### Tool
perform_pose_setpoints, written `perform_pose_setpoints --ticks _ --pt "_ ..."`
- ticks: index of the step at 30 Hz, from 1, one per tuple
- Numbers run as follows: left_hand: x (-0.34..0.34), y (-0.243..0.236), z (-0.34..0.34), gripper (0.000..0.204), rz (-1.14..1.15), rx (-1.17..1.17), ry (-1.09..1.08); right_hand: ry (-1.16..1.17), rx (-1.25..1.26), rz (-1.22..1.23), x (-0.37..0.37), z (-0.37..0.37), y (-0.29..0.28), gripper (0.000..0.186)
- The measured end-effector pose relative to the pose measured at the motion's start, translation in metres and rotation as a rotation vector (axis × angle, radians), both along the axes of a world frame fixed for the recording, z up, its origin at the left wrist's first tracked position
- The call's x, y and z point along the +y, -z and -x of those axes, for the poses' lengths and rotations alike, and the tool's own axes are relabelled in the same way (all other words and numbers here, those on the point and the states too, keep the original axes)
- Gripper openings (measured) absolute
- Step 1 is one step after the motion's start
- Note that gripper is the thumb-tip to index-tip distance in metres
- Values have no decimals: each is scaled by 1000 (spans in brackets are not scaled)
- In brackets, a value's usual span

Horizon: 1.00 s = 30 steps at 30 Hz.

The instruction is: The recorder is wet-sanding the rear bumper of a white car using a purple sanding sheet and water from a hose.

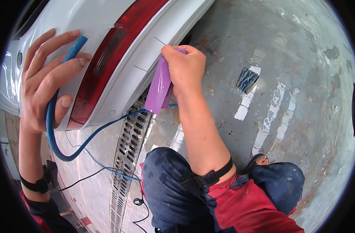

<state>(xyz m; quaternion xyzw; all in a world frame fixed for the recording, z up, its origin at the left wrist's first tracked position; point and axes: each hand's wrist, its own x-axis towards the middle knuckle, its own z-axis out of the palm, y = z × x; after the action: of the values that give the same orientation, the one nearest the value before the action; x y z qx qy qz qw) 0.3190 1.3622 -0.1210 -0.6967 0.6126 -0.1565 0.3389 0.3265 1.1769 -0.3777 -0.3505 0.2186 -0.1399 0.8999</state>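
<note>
My left hand (43, 83) lies at the white car body, its fingers stretched out with a blue hose (62, 153) threaded between them. The hose's open end points up past the fingertips, toward the red tail light (103, 62). In my right hand (187, 66), closed fingers and thumb grip the top of a glossy purple flexible sheet (158, 85), which hangs down beside the bumper (140, 48). What part of the sheet lies inside the fist is hidden.
A slotted metal drain grate (125, 155) runs along the floor under the car's edge. A dark, wet-looking pad (247, 80) lies on the wet grey floor to the right. The hose and a thin black cable (88, 176) trail across the floor. My bent knees (165, 182) are close below.
</note>
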Motion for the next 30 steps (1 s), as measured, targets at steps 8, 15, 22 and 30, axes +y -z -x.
perform_pose_setpoints --ticks 8,15,22,30 --pt "-1 1 0 42 13 18 -6 -79 10 -92 4 1 1 14" --pt "0 2 -3 43 12 6 5 -84 23 50 4 -1 4 12" --pt "3 1 -4 49 -8 -21 -36 -154 67 -10 2 -4 7 14" --pt "4 -1 -8 49 -53 -69 -23 -76 -25 -72 4 -2 13 14"
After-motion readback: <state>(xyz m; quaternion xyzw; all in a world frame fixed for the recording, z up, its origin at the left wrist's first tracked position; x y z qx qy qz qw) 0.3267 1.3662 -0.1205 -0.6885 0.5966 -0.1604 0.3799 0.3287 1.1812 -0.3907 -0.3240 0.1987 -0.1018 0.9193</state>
